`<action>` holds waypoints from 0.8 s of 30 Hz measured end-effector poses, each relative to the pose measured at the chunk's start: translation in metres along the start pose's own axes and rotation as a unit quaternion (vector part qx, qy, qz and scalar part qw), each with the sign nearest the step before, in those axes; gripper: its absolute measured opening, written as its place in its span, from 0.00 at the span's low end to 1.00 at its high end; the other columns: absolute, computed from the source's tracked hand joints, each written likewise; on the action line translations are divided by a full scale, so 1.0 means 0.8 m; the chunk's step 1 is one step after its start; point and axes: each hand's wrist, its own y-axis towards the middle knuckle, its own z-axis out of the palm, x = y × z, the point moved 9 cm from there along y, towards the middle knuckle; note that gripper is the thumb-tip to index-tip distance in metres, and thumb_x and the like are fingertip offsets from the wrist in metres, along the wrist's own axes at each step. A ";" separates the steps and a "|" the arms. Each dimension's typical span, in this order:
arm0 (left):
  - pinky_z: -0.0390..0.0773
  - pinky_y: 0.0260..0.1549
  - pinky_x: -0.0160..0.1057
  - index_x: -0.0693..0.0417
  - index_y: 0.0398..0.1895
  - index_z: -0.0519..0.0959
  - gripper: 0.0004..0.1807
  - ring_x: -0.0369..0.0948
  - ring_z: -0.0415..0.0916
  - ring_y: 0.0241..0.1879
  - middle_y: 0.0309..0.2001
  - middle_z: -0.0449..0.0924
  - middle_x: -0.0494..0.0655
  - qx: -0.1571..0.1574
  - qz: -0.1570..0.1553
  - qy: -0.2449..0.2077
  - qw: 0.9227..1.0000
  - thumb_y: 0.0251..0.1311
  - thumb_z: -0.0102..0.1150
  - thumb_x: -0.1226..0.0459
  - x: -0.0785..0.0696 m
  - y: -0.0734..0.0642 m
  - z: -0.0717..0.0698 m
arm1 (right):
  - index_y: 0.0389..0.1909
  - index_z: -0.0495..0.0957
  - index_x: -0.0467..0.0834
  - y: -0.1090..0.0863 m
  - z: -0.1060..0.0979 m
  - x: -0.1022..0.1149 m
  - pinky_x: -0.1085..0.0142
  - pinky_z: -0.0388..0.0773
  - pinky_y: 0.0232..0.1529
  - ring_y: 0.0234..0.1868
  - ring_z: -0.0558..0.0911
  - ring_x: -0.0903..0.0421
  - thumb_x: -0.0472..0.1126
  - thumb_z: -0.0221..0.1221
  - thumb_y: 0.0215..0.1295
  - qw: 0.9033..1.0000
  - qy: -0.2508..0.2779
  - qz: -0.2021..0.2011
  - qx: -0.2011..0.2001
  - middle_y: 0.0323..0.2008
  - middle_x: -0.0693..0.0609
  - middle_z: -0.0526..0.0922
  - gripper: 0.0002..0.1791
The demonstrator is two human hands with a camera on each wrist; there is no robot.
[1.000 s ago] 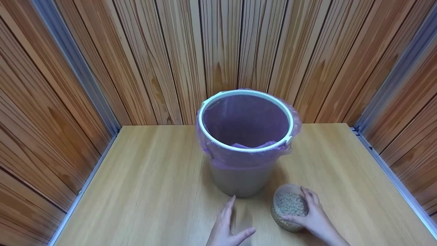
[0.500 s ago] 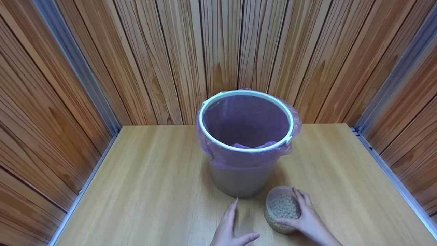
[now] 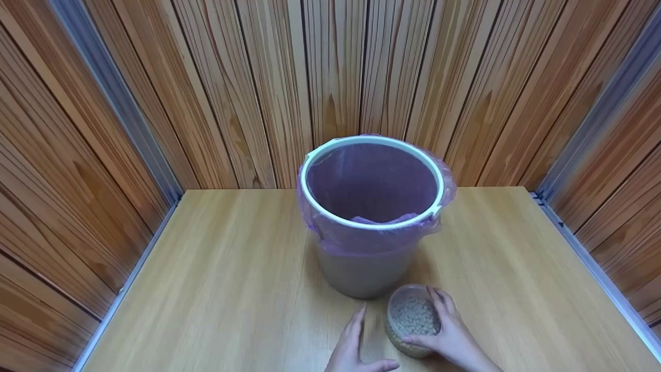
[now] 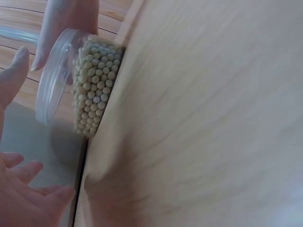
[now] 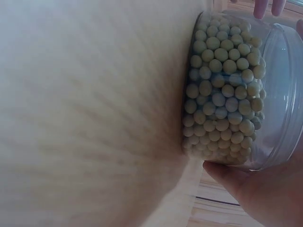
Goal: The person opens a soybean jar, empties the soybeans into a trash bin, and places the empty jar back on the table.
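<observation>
My right hand [image 3: 448, 333] grips a round, clear plastic jar [image 3: 395, 330], thumb on the near side and fingers around the far right side. Small pale beige balls [image 5: 222, 90] fill much of the jar, and its top is open. In both wrist views the jar stands upright, its base at the tabletop. To its left, my left hand [image 3: 353, 343] is spread with fingers straight and thumb out, holding nothing. The left wrist view shows this hand's fingers [image 4: 28, 198] apart from the jar.
Just behind the jar stands a grey bin [image 3: 361, 271] with a white rim ring [image 3: 330, 216] over a purple bag liner [image 3: 361, 240]. The wooden table [image 3: 222, 279] meets slatted wood walls [image 3: 273, 93] at the back and sides, with metal strips [image 3: 124, 294] along its side edges.
My right hand has moved the jar left and slightly nearer along the table, closer to my left hand. The left hand has shifted a little to the right. The bin has not moved.
</observation>
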 end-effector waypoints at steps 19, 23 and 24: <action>0.66 0.55 0.58 0.56 0.71 0.51 0.58 0.60 0.61 0.61 0.66 0.56 0.65 -0.002 -0.048 -0.039 0.998 0.38 0.72 0.45 0.026 0.005 0.009 | 0.69 0.49 0.34 -0.003 0.032 0.030 0.38 0.61 0.57 0.64 0.57 0.29 0.62 0.72 0.33 0.999 -0.028 -0.025 -0.024 0.67 0.33 0.50 0.66; 0.70 0.54 0.53 0.59 0.70 0.51 0.58 0.59 0.65 0.58 0.65 0.57 0.66 -0.004 -0.049 -0.066 0.997 0.38 0.74 0.50 0.030 0.006 0.009 | 0.69 0.49 0.35 -0.003 0.038 0.031 0.38 0.61 0.57 0.64 0.57 0.30 0.63 0.72 0.32 0.999 -0.034 -0.015 -0.025 0.67 0.33 0.51 0.67; 0.70 0.54 0.52 0.59 0.70 0.52 0.58 0.59 0.65 0.58 0.65 0.57 0.66 -0.004 -0.048 -0.071 0.996 0.37 0.74 0.51 0.030 0.006 0.009 | 0.69 0.49 0.35 -0.003 0.040 0.031 0.38 0.61 0.57 0.64 0.57 0.30 0.63 0.72 0.32 0.999 -0.032 -0.012 -0.024 0.67 0.33 0.51 0.67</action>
